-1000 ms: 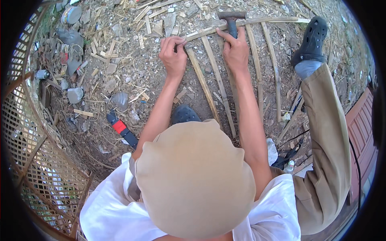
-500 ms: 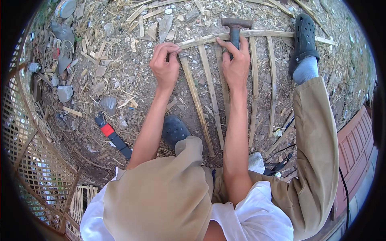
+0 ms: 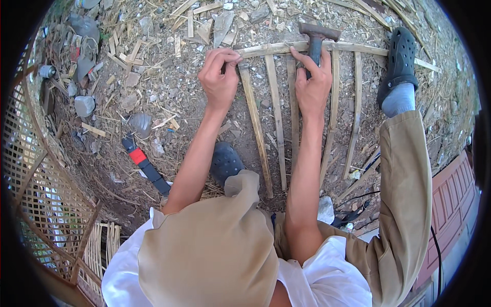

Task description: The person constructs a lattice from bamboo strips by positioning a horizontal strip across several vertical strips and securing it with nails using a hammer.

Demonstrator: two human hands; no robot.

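Observation:
A long pale wooden strip (image 3: 280,48) lies crosswise on the ground, and several narrower slats (image 3: 275,105) run from it toward me. At its left end my left hand (image 3: 220,77) is closed in a pinch; whether something small is also between the fingertips, I cannot tell. My right hand (image 3: 314,92) is wrapped round the dark handle of a hammer (image 3: 319,33), close below its rusty head. The right index finger is stretched out and touches the strip. The hammer head points away from me, just beyond the strip.
My right foot in a dark clog (image 3: 401,56) rests on the strip's right end. The other clog (image 3: 225,162) is near the slats' lower ends. Wood scraps and stones litter the ground. A black strap with a red band (image 3: 137,155) lies left, beside woven lattice panels (image 3: 38,169).
The whole view has shifted a little, so things sit slightly further right. Both hands keep their places at the strip, and the hammer is still in my right hand.

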